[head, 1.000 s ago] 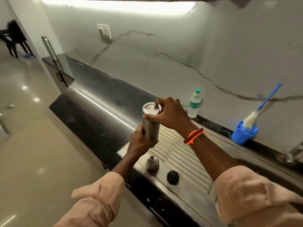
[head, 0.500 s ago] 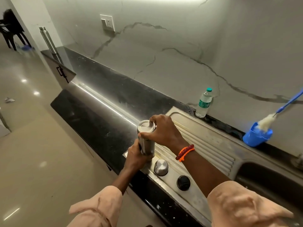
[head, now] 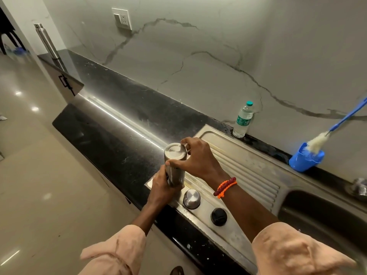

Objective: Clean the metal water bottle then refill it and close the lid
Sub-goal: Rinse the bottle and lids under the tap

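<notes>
A steel water bottle (head: 175, 165) is held at the left end of the sink's drainboard (head: 244, 167), its flat round end facing the camera. My left hand (head: 161, 188) grips its lower body from the left. My right hand (head: 193, 157) wraps thumb and fingers around its upper part. Just in front lie a steel cap (head: 191, 199) and a black inner lid (head: 218, 216), both loose on the drainboard's front rim.
A clear plastic water bottle (head: 243, 120) stands against the wall. A blue cup (head: 305, 158) holds a blue-handled bottle brush (head: 325, 136). The sink basin (head: 325, 221) opens at right. A second steel bottle (head: 46, 41) stands at the black counter's (head: 119, 120) far left end.
Both hands have brought the steel bottle lower, toward the drainboard's left end. The camera has tilted down, showing more of the sink. The grips stay the same.
</notes>
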